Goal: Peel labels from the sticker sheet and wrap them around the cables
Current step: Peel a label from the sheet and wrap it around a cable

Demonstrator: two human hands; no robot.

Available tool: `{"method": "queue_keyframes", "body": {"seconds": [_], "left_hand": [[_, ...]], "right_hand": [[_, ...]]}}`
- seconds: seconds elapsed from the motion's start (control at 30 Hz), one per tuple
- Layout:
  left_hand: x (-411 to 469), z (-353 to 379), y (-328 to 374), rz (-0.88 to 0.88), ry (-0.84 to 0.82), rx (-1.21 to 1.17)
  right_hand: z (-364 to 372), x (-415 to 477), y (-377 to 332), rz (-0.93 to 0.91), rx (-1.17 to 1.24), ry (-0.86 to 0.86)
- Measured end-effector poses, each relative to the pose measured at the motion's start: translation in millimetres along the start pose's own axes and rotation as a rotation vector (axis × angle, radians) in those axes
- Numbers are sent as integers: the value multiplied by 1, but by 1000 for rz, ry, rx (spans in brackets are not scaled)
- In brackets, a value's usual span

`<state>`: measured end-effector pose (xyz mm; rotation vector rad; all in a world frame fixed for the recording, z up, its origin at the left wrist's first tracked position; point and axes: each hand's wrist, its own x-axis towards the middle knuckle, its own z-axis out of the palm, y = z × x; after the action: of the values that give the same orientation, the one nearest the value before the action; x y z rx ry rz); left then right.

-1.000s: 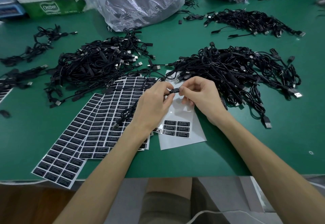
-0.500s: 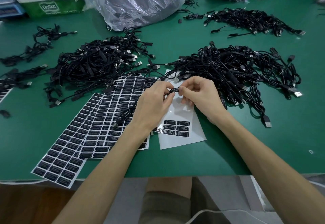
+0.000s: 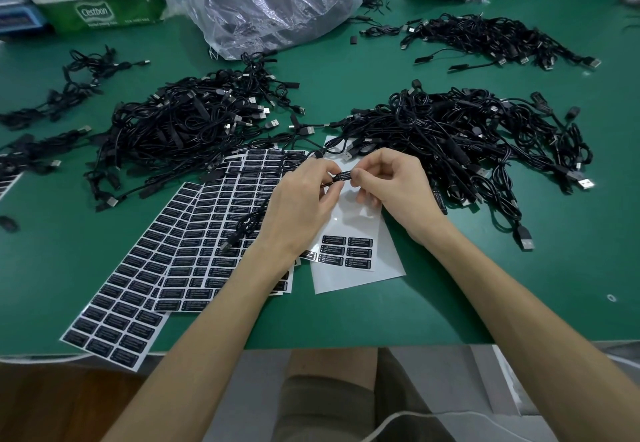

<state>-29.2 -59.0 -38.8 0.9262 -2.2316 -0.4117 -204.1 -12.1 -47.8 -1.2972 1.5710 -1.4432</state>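
Cable (image 3: 250, 222) with a black label (image 3: 344, 175) wrapped on it is held between both hands, above a nearly spent sticker sheet (image 3: 360, 278). Full sticker sheets (image 3: 166, 258) fan out at the left of the green table (image 3: 450, 303), with a tangled cable heap (image 3: 187, 129) behind them. The left hand (image 3: 301, 209), fingers curled, pinches the cable. The right hand (image 3: 391, 185) faces it, fingertips nipping the labelled part. A second heap (image 3: 467, 143) crowds close behind on the right.

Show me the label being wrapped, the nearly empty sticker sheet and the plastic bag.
label (image 3: 344, 175): head view, its printed face.
nearly empty sticker sheet (image 3: 356, 281): head view, bare backing near bottom edge.
plastic bag (image 3: 277, 1): head view, crinkled front.
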Motion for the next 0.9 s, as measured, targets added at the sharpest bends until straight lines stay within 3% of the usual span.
{"method": "queue_keyframes", "body": {"seconds": [0.9], "left_hand": [[1, 3, -4, 7, -18, 2]], "right_hand": [[0, -4, -6, -30, 1, -28]]}}
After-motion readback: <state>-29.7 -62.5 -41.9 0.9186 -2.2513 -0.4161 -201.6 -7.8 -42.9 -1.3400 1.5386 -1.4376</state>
